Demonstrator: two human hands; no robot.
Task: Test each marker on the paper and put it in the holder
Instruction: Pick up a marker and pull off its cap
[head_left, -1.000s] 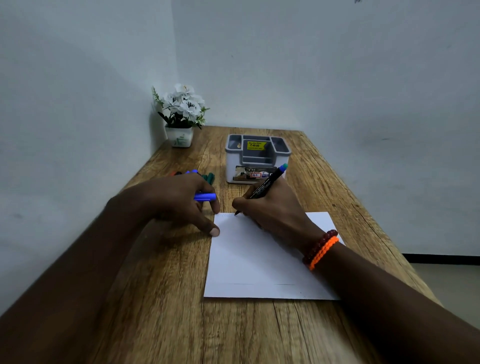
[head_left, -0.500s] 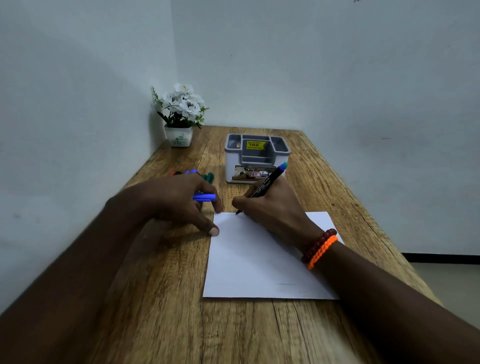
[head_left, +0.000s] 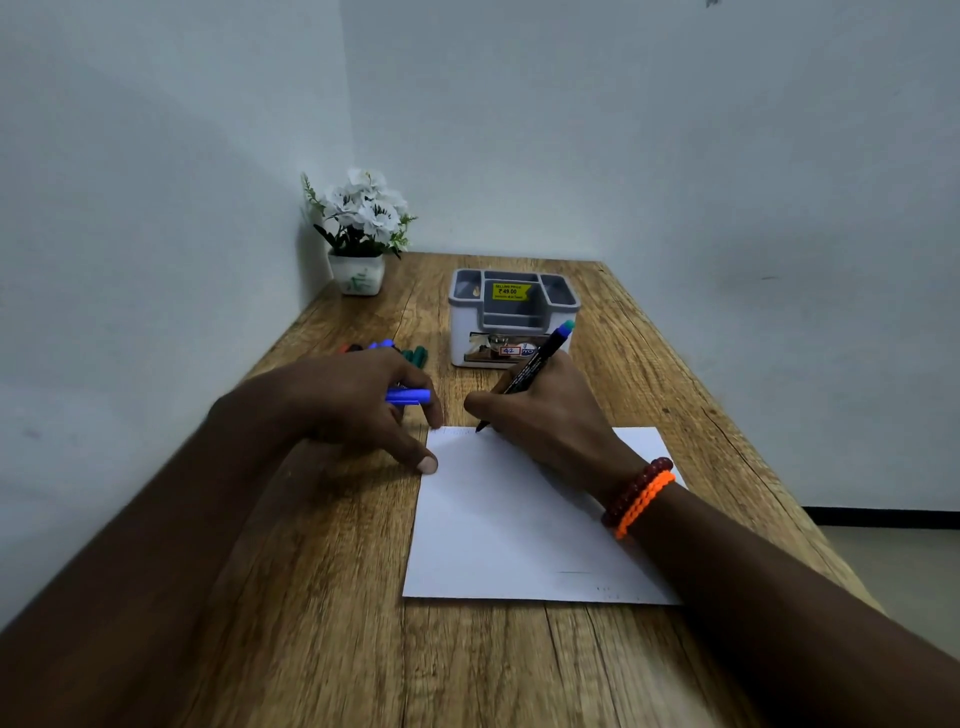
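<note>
Very little has changed. The right hand has kept its grip on the marker, whose tip sat at the paper's top edge a second ago and now sits a touch further right along it, with faint marks showing just left of the tip. The paper's near edge has shifted slightly up the frame.

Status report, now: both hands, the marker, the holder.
Right hand grips black marker, tip at white paper top edge. Left hand holds blue cap, thumb pinning paper. Grey plastic holder shows no markers, path unobstructed.
</note>
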